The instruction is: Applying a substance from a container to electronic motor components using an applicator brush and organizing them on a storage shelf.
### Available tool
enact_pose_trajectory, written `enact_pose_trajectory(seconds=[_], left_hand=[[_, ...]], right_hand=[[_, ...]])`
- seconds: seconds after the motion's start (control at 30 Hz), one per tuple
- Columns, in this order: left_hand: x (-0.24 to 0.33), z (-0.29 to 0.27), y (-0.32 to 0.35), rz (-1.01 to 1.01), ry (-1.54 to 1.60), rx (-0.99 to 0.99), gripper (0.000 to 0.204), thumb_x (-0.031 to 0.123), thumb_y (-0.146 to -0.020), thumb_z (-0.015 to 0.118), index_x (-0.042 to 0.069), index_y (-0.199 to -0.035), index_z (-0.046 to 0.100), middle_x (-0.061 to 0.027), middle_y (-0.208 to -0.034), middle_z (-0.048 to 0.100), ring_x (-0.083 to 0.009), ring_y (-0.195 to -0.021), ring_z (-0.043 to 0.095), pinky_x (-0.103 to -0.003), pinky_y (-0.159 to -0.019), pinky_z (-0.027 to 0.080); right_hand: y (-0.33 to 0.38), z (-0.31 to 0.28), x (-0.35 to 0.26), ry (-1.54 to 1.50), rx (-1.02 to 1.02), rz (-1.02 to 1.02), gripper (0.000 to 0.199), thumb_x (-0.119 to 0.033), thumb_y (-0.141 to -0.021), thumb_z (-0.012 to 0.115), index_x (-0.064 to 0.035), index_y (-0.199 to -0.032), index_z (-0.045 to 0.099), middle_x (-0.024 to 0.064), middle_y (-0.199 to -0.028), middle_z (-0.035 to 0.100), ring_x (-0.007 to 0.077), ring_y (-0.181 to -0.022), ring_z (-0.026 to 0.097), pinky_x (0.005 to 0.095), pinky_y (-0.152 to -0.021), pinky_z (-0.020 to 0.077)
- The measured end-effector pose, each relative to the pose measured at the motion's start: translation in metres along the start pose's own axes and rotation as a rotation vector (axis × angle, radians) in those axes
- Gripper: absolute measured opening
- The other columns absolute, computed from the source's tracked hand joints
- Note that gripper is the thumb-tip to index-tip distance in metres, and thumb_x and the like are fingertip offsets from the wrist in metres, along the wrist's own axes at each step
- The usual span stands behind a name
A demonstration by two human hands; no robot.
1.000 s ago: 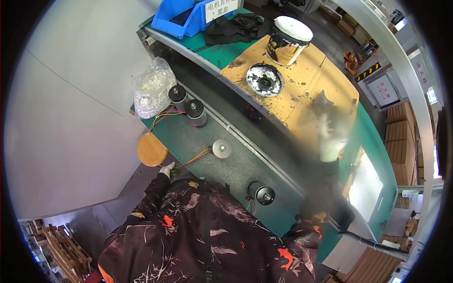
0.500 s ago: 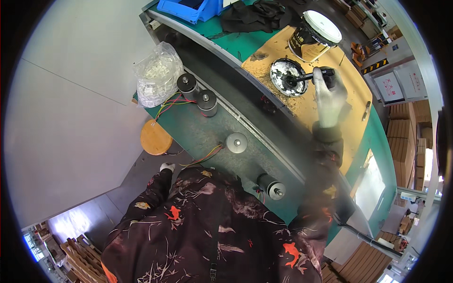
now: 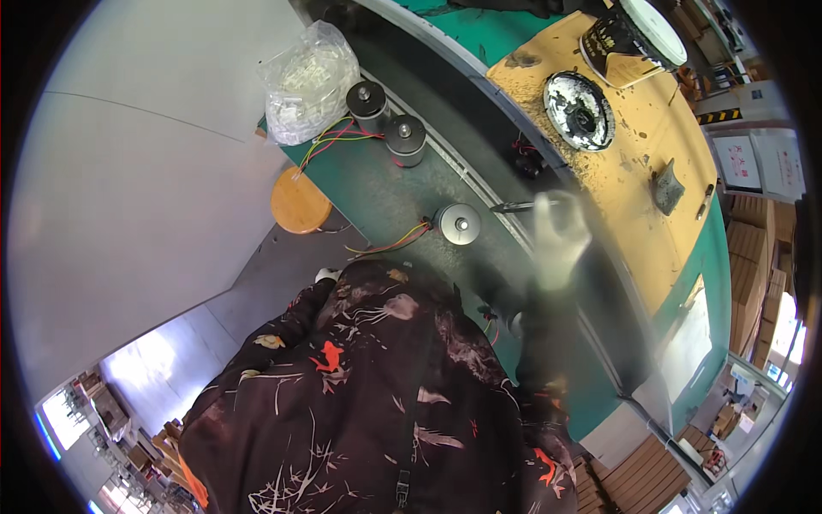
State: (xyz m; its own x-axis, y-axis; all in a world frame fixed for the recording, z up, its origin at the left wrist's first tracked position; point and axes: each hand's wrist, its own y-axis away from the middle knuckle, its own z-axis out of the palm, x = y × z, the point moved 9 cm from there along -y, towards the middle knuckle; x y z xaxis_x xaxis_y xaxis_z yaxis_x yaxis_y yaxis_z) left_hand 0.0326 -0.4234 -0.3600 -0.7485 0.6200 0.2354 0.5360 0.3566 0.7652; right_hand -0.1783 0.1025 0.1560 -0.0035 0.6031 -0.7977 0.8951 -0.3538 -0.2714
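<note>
My right hand point(image 3: 558, 236), in a whitish glove and blurred by motion, is closed round a slim black brush-like tool point(image 3: 512, 206). The tool points left over the rail, toward a silver-topped motor point(image 3: 458, 224) with coloured wires on the green bench. Another motor point(image 3: 515, 324) is mostly hidden by my right sleeve. Further back stand two black-topped motors, a left one point(image 3: 366, 101) and a right one point(image 3: 404, 137). A round lid point(image 3: 580, 111) smeared with black paste lies on the yellow board. My left hand point(image 3: 327, 274), gloved, hangs beside the bench edge; its fingers are hidden.
A paste-stained bucket point(image 3: 629, 47) stands on the yellow board point(image 3: 638, 128), with a dark grey scrap point(image 3: 668, 187) and a black pen point(image 3: 705, 201) nearby. A clear bag of small white parts point(image 3: 312, 86) sits at the bench's far left. Beside the bench is a round wooden stool point(image 3: 300, 201).
My right hand has lifted the brush-like tool from the lid and brought it left and nearer, over the rail. The grey scrap has come into sight. The whole view has shifted.
</note>
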Motion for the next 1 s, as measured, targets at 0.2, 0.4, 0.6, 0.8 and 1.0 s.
enact_pose_trajectory(seconds=[0.2, 0.4, 0.6, 0.8, 1.0], left_hand=[[0.005, -0.007, 0.009, -0.028, -0.001, 0.067, 0.042, 0.047, -0.076, 0.072, 0.011, -0.097, 0.077, -0.0155, -0.093, 0.074, -0.0315, -0.093, 0.072, -0.040, -0.084, 0.055], [0.001, -0.001, -0.004, 0.028, -0.015, 0.071, 0.040, 0.045, -0.076, 0.072, 0.010, -0.096, 0.076, -0.0157, -0.093, 0.074, -0.0324, -0.094, 0.071, -0.040, -0.083, 0.055], [-0.009, 0.008, -0.009, 0.002, 0.027, 0.052, 0.042, 0.047, -0.077, 0.073, 0.011, -0.098, 0.076, -0.0150, -0.096, 0.074, -0.0321, -0.095, 0.071, -0.040, -0.084, 0.055], [-0.007, 0.007, -0.004, -0.002, 0.025, 0.021, 0.043, 0.047, -0.076, 0.073, 0.010, -0.099, 0.076, -0.0150, -0.096, 0.074, -0.0321, -0.094, 0.071, -0.040, -0.085, 0.054], [0.008, -0.011, 0.010, 0.015, 0.035, 0.079, 0.038, 0.042, -0.077, 0.072, 0.009, -0.095, 0.076, -0.0165, -0.094, 0.073, -0.0326, -0.094, 0.071, -0.041, -0.085, 0.054]], right_hand=[[0.044, 0.067, 0.070, -0.221, -0.096, 0.268, 0.022, -0.020, -0.090, 0.074, -0.0006, -0.093, 0.065, -0.0053, -0.066, 0.056, 0.0008, -0.057, 0.043, 0.0203, -0.051, 0.0360], [0.051, 0.098, 0.083, -0.232, -0.147, 0.283, 0.019, -0.019, -0.090, 0.072, -0.0016, -0.092, 0.065, -0.0040, -0.066, 0.057, 0.0027, -0.058, 0.047, 0.0221, -0.053, 0.0402], [0.054, 0.106, 0.092, -0.304, -0.168, 0.329, 0.018, -0.019, -0.091, 0.072, -0.0024, -0.092, 0.065, -0.0042, -0.067, 0.056, 0.0029, -0.058, 0.045, 0.0226, -0.053, 0.0395], [0.052, 0.104, 0.083, -0.234, -0.181, 0.287, 0.017, -0.018, -0.091, 0.071, -0.0032, -0.091, 0.064, -0.0043, -0.067, 0.055, 0.0029, -0.057, 0.046, 0.0227, -0.053, 0.0399], [0.052, 0.109, 0.082, -0.224, -0.223, 0.267, 0.015, -0.016, -0.090, 0.071, -0.0030, -0.090, 0.064, -0.0037, -0.068, 0.058, 0.0031, -0.058, 0.048, 0.0228, -0.053, 0.0409]])
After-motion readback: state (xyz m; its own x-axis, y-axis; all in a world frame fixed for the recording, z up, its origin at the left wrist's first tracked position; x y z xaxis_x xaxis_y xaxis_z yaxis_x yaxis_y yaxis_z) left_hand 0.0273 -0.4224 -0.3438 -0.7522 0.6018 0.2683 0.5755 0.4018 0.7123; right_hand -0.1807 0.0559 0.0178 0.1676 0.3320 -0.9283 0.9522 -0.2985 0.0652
